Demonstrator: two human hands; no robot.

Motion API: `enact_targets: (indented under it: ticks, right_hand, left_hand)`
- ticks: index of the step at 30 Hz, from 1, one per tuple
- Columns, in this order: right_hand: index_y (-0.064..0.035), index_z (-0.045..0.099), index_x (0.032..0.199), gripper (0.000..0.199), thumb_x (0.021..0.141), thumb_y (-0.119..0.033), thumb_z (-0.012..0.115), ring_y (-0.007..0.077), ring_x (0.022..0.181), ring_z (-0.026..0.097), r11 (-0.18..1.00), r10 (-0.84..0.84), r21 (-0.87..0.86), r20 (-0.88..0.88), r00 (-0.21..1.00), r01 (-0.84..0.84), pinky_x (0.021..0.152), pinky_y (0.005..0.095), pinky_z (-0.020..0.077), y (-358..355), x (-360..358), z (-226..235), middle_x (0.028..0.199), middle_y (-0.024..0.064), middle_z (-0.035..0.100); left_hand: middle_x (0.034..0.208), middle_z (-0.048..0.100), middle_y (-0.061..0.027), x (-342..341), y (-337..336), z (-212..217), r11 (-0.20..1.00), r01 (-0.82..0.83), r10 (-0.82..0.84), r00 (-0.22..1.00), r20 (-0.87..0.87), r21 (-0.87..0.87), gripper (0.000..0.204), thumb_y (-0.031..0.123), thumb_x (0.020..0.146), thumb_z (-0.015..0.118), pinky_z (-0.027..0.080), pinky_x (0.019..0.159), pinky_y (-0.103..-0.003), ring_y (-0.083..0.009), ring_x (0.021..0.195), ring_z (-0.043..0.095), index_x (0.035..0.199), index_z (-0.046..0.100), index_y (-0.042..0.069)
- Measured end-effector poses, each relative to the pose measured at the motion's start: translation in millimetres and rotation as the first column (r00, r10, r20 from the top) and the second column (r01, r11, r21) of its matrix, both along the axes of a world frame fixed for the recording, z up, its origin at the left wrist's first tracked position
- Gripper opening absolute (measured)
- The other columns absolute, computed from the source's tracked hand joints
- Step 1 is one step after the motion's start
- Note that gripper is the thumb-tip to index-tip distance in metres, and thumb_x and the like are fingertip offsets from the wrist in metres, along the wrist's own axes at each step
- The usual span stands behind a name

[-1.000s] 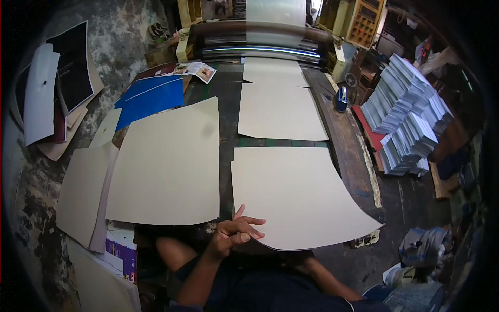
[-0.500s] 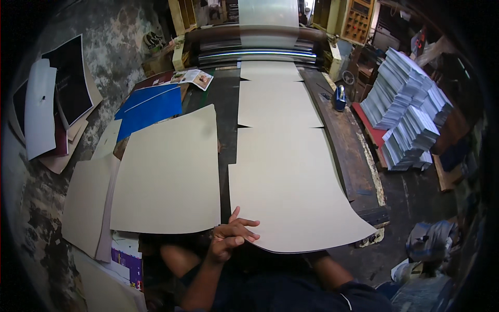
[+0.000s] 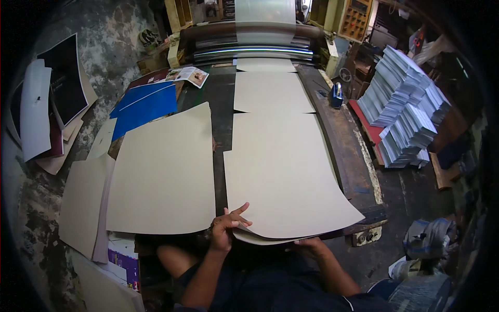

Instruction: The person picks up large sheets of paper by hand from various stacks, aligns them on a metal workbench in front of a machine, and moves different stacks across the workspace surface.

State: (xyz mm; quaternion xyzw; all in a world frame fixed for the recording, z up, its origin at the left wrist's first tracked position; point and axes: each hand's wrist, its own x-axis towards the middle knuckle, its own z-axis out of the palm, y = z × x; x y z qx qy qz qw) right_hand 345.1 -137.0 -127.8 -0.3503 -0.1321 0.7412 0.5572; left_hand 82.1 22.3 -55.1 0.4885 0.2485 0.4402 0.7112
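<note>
A long run of cream cardboard sheets (image 3: 280, 171) lies on the machine table, reaching back to the rollers. Along its near edge a second cardboard sheet (image 3: 270, 241) shows beneath the top one. My left hand (image 3: 223, 231) holds the near left corner, some fingers spread over the top. At the near edge, right of centre, my right hand (image 3: 312, 246) grips the lower sheet from underneath, its fingers partly hidden. To the left lies a stack of large cream cardboard (image 3: 161, 177), apart from both hands.
Metal rollers (image 3: 254, 52) with clear film (image 3: 264, 21) stand at the far end. Blue sheets (image 3: 145, 106) and an open printed leaflet (image 3: 187, 76) lie at left. A tape dispenser (image 3: 337, 96) sits on the right rail. Tall paper stacks (image 3: 400, 99) stand farther right.
My right hand has come into view at the near edge, where a lower sheet now shows. The sheets on the table have shifted toward the rollers. My left hand stays at the corner.
</note>
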Motion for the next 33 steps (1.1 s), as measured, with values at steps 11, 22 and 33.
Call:
enact_targets:
  ticks: [11, 22, 33]
  right_hand:
    - [-0.003, 0.061, 0.091, 0.04, 0.091, -0.043, 0.058, 0.0229, 0.072, 0.059, 0.993, -0.044, -0.104, 0.098, 0.994, 0.055, 0.076, 0.0448, 0.0527, 7, -4, -9, 0.075, 0.0124, 0.06]
    - [-0.0023, 0.06, 0.105, 0.041, 0.095, -0.042, 0.053, 0.024, 0.085, 0.062, 0.977, 0.027, -0.215, 0.148, 0.989, 0.006, 0.079, 0.042, 0.0538, -38, -29, -23, 0.092, 0.0134, 0.063]
    - [-0.0023, 0.059, 0.108, 0.043, 0.095, -0.042, 0.052, 0.024, 0.088, 0.061, 0.942, -0.033, -0.317, 0.231, 0.973, 0.107, 0.079, 0.0421, 0.0539, -41, -49, -6, 0.096, 0.0135, 0.063]
  left_hand:
    - [0.08, 0.073, -0.01, -7, -8, 15, 0.984, 0.104, -0.096, 0.993, -0.067, 0.145, 0.027, 0.016, 0.074, 0.049, -0.023, 0.112, -0.046, -0.0287, 0.127, 0.053, 0.072, 0.072, 0.004]
    - [0.134, 0.057, -0.0096, -51, -37, 116, 0.634, 0.692, -0.585, 0.721, -0.37, 0.345, 0.053, 0.042, 0.09, 0.061, 0.005, 0.112, -0.064, -0.0299, 0.131, 0.047, 0.131, 0.054, 0.008]
    - [0.149, 0.02, -0.0361, -34, -82, 165, 0.662, 0.633, -0.602, 0.13, 0.788, 0.401, 0.128, 0.059, 0.065, 0.082, 0.03, 0.111, -0.047, -0.042, 0.141, 0.025, 0.145, 0.014, -0.014]
